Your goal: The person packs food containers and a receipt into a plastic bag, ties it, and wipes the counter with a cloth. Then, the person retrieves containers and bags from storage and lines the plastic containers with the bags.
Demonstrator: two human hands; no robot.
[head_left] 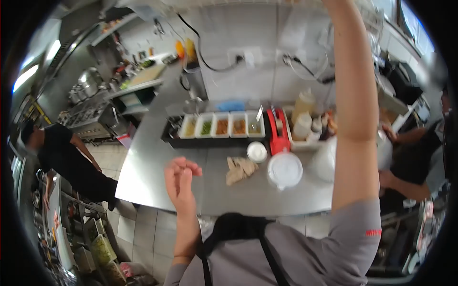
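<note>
My left hand (181, 180) hovers over the front left part of the steel table (157, 167). Its fingers are curled in toward the thumb, and nothing shows between them. My right arm (355, 105) reaches straight up past the top edge, so the right hand is out of sight. A crumpled brown cloth or paper (240, 169) lies to the right of my left hand. Beyond it is a small white tub (257, 152). A larger round container with a white lid (285, 169) stands beside a red tape dispenser (277, 131).
A black rack (210, 142) holds several white bins of toppings. Squeeze bottles (302, 126) stand in a box behind my right arm. One person in black (67, 152) is at the left; another person's arm (405, 186) is at the right. Cables (210, 69) hang along the wall.
</note>
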